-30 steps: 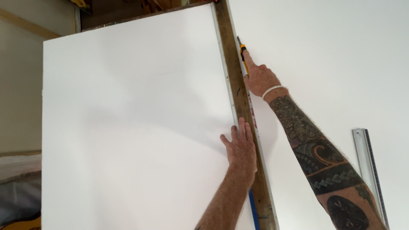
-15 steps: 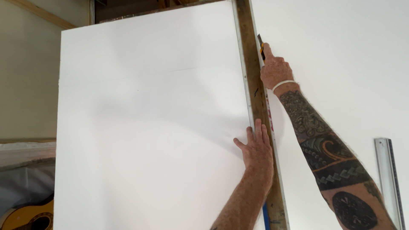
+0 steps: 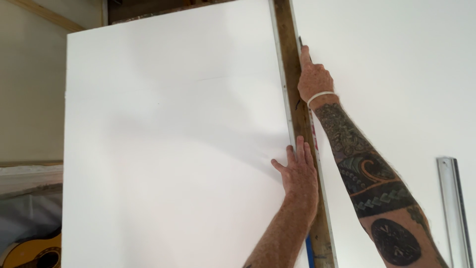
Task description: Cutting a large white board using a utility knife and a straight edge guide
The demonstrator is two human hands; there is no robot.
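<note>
We see a large white board (image 3: 173, 149) standing upright, with a long wooden straightedge (image 3: 296, 114) laid down its right edge, running from the top of the view to the bottom. A thin metal strip runs along the left side of that straightedge.

Our left hand (image 3: 296, 173) lies flat on the white board at the lower part of its right edge, fingers (image 3: 300, 149) stretched out and released, pointing upward, the fingertips resting against the straightedge. It grips nothing; it only presses.

Our right hand (image 3: 314, 77) is higher up, on the right side of the straightedge near the board's top right corner. Its fingers are clenched around a slim dark tool (image 3: 301, 42), of which only the tip shows above the knuckles, tight against the straightedge's edge; what kind of tool it is we cannot tell. A white band (image 3: 320, 97) circles that wrist, and the forearm below it is tattooed.

To the right there is a second white sheet or wall (image 3: 396, 74), and a metal ruler (image 3: 453, 208) stands against it near the right edge. At the lower left, beyond the board, part of a guitar (image 3: 29, 253) shows.
</note>
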